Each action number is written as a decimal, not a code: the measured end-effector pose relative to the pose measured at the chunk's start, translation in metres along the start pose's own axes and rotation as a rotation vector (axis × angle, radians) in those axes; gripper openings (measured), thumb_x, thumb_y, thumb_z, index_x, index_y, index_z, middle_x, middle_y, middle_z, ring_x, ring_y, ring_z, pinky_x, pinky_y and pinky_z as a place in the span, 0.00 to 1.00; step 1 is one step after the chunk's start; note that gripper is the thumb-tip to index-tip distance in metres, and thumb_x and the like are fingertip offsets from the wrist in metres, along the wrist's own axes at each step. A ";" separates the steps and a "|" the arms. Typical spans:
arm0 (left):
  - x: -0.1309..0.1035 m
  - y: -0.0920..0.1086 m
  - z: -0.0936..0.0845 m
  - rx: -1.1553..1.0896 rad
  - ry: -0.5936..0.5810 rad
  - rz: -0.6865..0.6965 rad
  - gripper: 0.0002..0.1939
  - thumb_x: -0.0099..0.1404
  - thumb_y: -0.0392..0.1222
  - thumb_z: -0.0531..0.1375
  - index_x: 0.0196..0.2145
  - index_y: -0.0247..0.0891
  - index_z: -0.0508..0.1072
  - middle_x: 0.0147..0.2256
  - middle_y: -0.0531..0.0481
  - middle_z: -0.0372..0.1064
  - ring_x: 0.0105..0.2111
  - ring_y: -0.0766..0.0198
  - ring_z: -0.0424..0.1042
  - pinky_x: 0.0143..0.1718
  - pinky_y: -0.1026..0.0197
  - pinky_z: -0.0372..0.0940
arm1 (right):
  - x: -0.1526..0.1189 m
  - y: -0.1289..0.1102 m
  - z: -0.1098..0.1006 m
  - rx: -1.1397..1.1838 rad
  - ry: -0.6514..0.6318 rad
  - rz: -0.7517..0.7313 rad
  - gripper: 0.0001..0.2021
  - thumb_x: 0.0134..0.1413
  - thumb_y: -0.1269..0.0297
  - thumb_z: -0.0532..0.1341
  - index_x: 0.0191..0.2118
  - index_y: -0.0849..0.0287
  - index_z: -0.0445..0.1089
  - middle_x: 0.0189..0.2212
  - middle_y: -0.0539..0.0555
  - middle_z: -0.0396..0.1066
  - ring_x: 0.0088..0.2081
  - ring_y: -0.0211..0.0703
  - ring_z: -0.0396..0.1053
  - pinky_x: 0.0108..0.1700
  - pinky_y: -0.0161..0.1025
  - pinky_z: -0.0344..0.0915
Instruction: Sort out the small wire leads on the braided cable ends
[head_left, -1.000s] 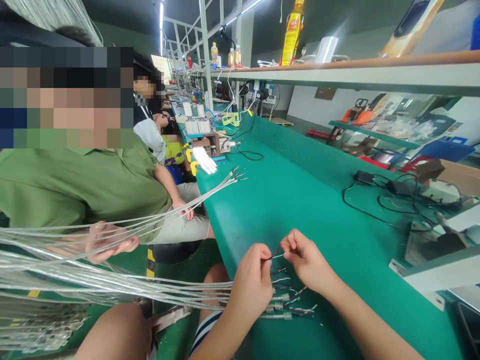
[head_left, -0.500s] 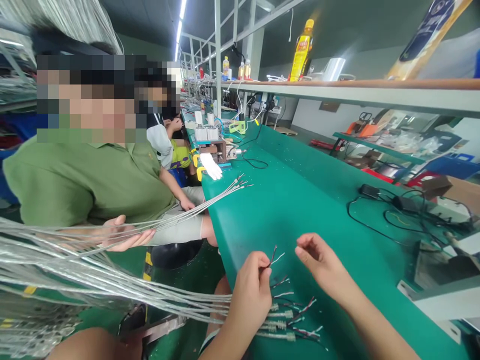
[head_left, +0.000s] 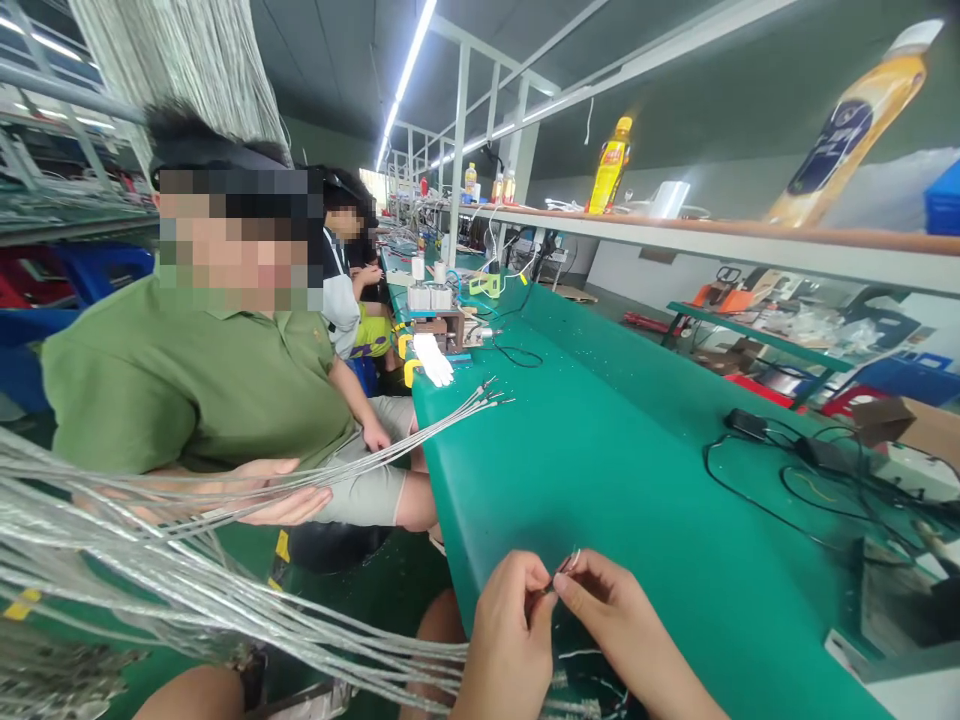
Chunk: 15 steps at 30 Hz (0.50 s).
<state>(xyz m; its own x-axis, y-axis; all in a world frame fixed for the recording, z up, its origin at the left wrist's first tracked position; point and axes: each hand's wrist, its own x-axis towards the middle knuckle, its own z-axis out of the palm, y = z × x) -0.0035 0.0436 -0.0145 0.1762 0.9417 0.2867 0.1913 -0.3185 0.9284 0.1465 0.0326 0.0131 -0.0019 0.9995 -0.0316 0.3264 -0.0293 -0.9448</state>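
Note:
My left hand [head_left: 514, 625] is pinched around the end of a cable near the bench's front edge, its fingers hiding the grip. Thin stripped wires [head_left: 574, 562] poke up from that end. My right hand [head_left: 611, 600] closes thumb and forefinger on these wires, its fingertips almost touching the left ones. Below both hands, more cable ends [head_left: 581, 705] with bared thin wires lie on the green bench, partly covered by my right wrist. A bundle of silvery cables [head_left: 315, 610] runs from the left toward my left hand.
A co-worker in a green shirt [head_left: 225, 400] sits at left, holding another cable bundle [head_left: 420, 435]. A small machine [head_left: 439, 325] and a white glove [head_left: 433, 360] stand farther along the green bench [head_left: 540, 460]. Black cords [head_left: 787, 470] lie right; bottles [head_left: 611, 165] stand on the shelf.
My right hand has come in from the right and taken hold of the thin wires at my left fingertips. The view has tilted up, so my hands sit lower.

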 end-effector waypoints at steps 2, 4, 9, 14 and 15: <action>0.000 0.000 0.000 0.032 -0.008 -0.012 0.07 0.65 0.30 0.53 0.34 0.41 0.64 0.33 0.50 0.66 0.34 0.60 0.70 0.35 0.62 0.64 | -0.002 0.000 -0.001 -0.018 0.098 0.006 0.13 0.55 0.51 0.64 0.33 0.55 0.67 0.28 0.50 0.68 0.32 0.45 0.66 0.34 0.39 0.64; 0.000 0.001 -0.002 0.059 -0.015 -0.025 0.07 0.65 0.30 0.53 0.34 0.41 0.64 0.32 0.51 0.65 0.33 0.61 0.69 0.34 0.62 0.64 | -0.006 -0.006 -0.004 -0.101 0.219 -0.012 0.11 0.54 0.54 0.65 0.36 0.53 0.65 0.27 0.48 0.64 0.29 0.43 0.64 0.31 0.39 0.62; 0.001 0.003 -0.004 0.078 -0.035 -0.033 0.07 0.65 0.30 0.53 0.32 0.42 0.62 0.31 0.51 0.63 0.32 0.61 0.67 0.32 0.63 0.62 | -0.011 -0.032 -0.013 -0.422 0.254 -0.144 0.06 0.60 0.57 0.61 0.38 0.52 0.68 0.35 0.53 0.68 0.29 0.44 0.64 0.31 0.41 0.61; 0.000 -0.001 0.005 0.051 0.011 -0.005 0.07 0.64 0.30 0.53 0.33 0.42 0.64 0.32 0.49 0.65 0.33 0.58 0.69 0.35 0.58 0.65 | -0.010 -0.029 -0.013 -0.463 0.252 -0.174 0.08 0.61 0.55 0.58 0.34 0.50 0.70 0.35 0.56 0.71 0.30 0.49 0.68 0.32 0.44 0.65; -0.001 -0.001 0.006 0.048 0.023 -0.009 0.07 0.63 0.31 0.54 0.33 0.42 0.65 0.32 0.48 0.66 0.33 0.57 0.69 0.35 0.56 0.66 | -0.011 -0.026 -0.013 -0.452 0.242 -0.200 0.08 0.60 0.54 0.58 0.33 0.48 0.71 0.34 0.56 0.72 0.32 0.51 0.69 0.33 0.46 0.67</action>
<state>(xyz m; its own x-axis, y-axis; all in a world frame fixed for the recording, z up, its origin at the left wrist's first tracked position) 0.0020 0.0422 -0.0177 0.1518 0.9465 0.2847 0.2389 -0.3147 0.9186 0.1500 0.0222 0.0417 0.0944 0.9609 0.2603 0.7159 0.1161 -0.6885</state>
